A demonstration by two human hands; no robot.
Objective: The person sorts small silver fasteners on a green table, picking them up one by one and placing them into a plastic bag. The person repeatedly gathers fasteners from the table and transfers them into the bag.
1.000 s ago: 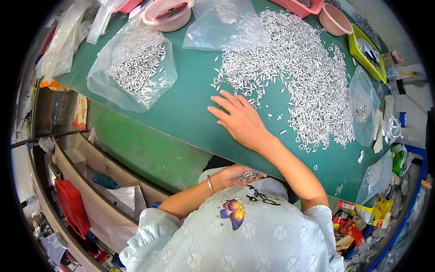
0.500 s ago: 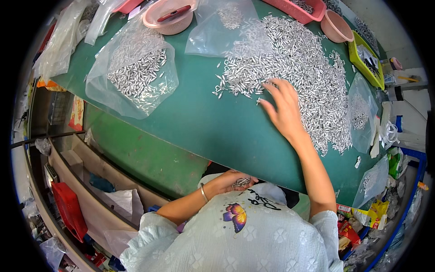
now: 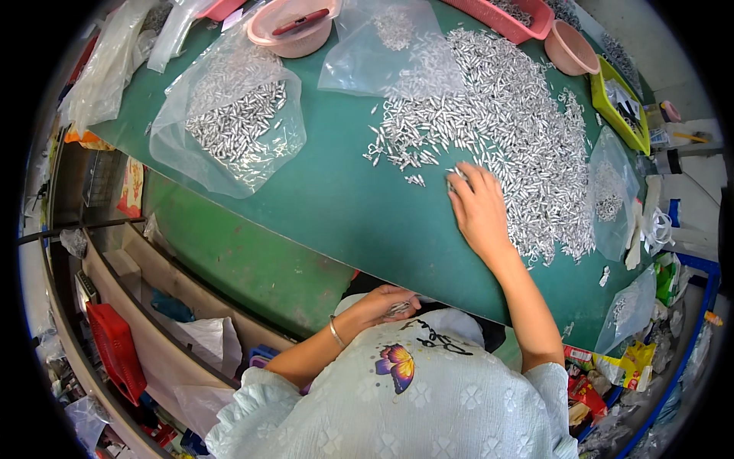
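A wide pile of small silver spindle-shaped metal pieces (image 3: 520, 138) covers the right and far middle of the green table (image 3: 352, 206). At the pile's near left edge is my right hand (image 3: 480, 210), its fingers bent and drawn toward the thumb round a few of the pieces. My left hand (image 3: 382, 304) is low by the table's near edge, in front of my body. Its fingers curl round a small handful of the same silver pieces, partly hidden in the palm. Two or three loose pieces (image 3: 414, 180) lie just left of my right hand.
An open clear bag (image 3: 172, 138) of silver pieces lies at left; another plastic bag (image 3: 344, 65) overlaps the pile's far side. A pink bowl (image 3: 294, 44) holding a red-handled tool, a pink tray (image 3: 527, 27), a smaller pink bowl (image 3: 572, 47) and a green basket (image 3: 619, 115) line the back.
My right hand has moved nearer to me along the pile's edge, and its thumb and fingers have closed together. My left hand has shifted slightly left, still round its pieces.
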